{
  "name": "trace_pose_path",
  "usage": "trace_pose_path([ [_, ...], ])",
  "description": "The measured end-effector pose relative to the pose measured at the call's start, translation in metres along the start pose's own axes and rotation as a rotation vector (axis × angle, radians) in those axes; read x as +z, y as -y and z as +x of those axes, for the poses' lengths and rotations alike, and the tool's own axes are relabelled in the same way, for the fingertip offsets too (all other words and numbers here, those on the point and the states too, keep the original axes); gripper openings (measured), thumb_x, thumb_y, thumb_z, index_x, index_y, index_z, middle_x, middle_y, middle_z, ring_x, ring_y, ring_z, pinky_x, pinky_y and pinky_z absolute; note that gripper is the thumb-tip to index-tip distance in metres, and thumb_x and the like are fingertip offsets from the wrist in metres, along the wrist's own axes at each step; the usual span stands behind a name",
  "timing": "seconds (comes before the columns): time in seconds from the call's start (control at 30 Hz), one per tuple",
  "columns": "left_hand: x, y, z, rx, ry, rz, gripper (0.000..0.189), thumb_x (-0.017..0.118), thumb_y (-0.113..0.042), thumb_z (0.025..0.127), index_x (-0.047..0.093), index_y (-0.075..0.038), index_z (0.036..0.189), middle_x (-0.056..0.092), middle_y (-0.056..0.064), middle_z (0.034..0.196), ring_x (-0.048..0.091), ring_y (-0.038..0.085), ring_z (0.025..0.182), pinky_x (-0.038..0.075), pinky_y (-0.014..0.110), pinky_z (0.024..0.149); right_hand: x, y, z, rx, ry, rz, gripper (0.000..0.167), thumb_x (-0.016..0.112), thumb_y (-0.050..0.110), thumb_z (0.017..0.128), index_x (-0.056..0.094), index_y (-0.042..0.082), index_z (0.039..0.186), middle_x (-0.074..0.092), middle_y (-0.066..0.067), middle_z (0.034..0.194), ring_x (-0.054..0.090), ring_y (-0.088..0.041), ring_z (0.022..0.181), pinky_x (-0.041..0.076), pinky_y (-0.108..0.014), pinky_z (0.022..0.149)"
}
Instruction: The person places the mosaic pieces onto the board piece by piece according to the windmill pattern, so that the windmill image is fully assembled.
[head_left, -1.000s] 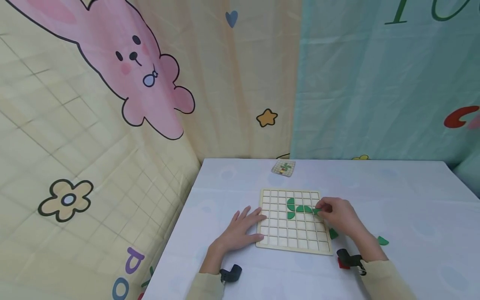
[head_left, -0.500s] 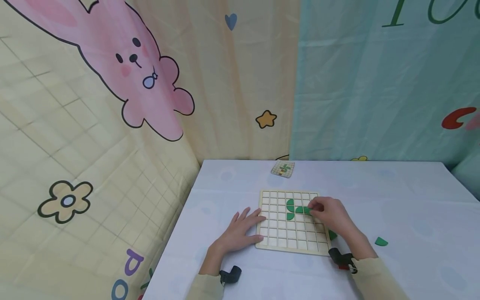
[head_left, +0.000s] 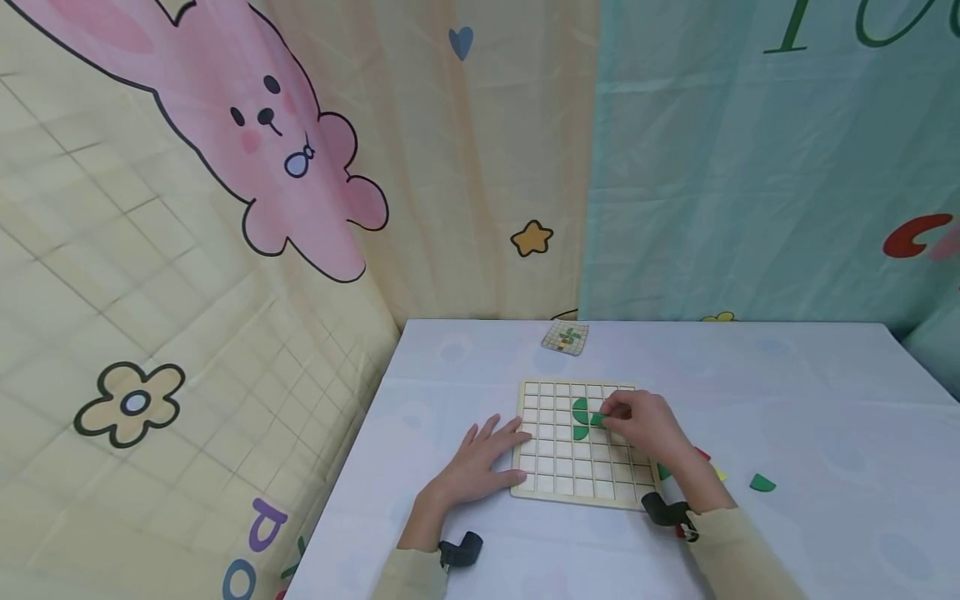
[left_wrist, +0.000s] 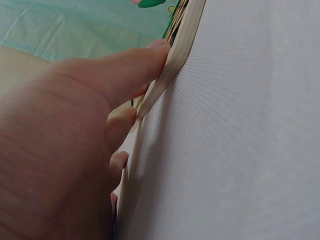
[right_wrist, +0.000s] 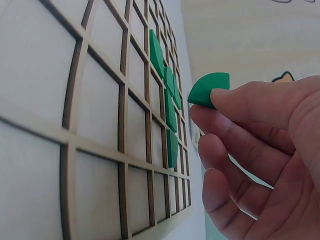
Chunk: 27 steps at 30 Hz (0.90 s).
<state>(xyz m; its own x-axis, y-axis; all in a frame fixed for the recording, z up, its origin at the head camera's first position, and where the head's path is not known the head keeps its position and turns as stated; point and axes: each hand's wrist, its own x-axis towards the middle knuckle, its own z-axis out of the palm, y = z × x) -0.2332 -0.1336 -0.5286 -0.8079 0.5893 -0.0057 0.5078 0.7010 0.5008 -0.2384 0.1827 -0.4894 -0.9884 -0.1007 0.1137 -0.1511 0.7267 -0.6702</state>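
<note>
A square wooden grid board [head_left: 551, 477] lies on the white table. Several green pieces [head_left: 581, 409] sit in its cells, and the right wrist view shows them [right_wrist: 170, 107] in a cluster. Above the board, my right hand [head_left: 648, 425] pinches a green quarter-circle piece [right_wrist: 210, 89] between thumb and index finger, clear of the grid in the right wrist view. My left hand [head_left: 480, 462] rests at the board's left edge with fingers spread; its thumb [left_wrist: 150, 55] touches the rim. The right hand hides part of the board's right side.
A small pattern card [head_left: 566, 337] lies behind the board. Right of it are a loose green piece [head_left: 763, 482], another green piece [head_left: 664, 472] by the rim, a red piece [head_left: 702, 453] and a yellow piece [head_left: 721, 473], partly covered by the right forearm.
My right hand has moved left across the board, towards the green pieces in the cells. Red and yellow pieces have come into sight beside the right forearm. The left hand stays put.
</note>
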Motion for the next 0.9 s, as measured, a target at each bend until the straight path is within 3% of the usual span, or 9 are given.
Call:
trace_pose_path([
  [0.33, -0.001, -0.001, -0.002, 0.007, 0.001, -0.015, 0.059, 0.061, -0.051, 0.096, 0.047, -0.034, 0.150, 0.024, -0.009, 0.165, 0.008, 0.026, 0.154, 0.004, 0.057, 0.121, 0.011, 0.007, 0.005, 0.024, 0.036, 0.073, 0.005, 0.075, 0.008, 0.088, 0.072, 0.011, 0.092, 0.066, 0.003, 0.082, 0.060, -0.016, 0.078, 0.053, -0.034, 0.071],
  [0.7, 0.000, 0.002, -0.001, 0.017, -0.005, -0.018, 0.059, 0.061, -0.050, 0.096, 0.047, -0.034, 0.150, 0.025, -0.009, 0.165, 0.009, 0.028, 0.154, 0.004, 0.058, 0.121, 0.024, 0.009, 0.011, -0.033, 0.049, 0.114, 0.005, 0.076, 0.011, 0.089, 0.072, 0.013, 0.088, 0.067, 0.006, 0.080, 0.062, -0.012, 0.076, 0.053, -0.034, 0.070],
  [0.9, -0.001, 0.001, -0.001, 0.028, -0.001, -0.026, 0.059, 0.060, -0.051, 0.096, 0.047, -0.032, 0.150, 0.024, -0.008, 0.165, 0.009, 0.027, 0.154, 0.004, 0.058, 0.120, 0.030, 0.010, 0.012, -0.011, 0.068, 0.128, 0.007, 0.076, 0.012, 0.089, 0.072, 0.016, 0.086, 0.066, 0.007, 0.080, 0.061, -0.014, 0.075, 0.052, -0.033, 0.069],
])
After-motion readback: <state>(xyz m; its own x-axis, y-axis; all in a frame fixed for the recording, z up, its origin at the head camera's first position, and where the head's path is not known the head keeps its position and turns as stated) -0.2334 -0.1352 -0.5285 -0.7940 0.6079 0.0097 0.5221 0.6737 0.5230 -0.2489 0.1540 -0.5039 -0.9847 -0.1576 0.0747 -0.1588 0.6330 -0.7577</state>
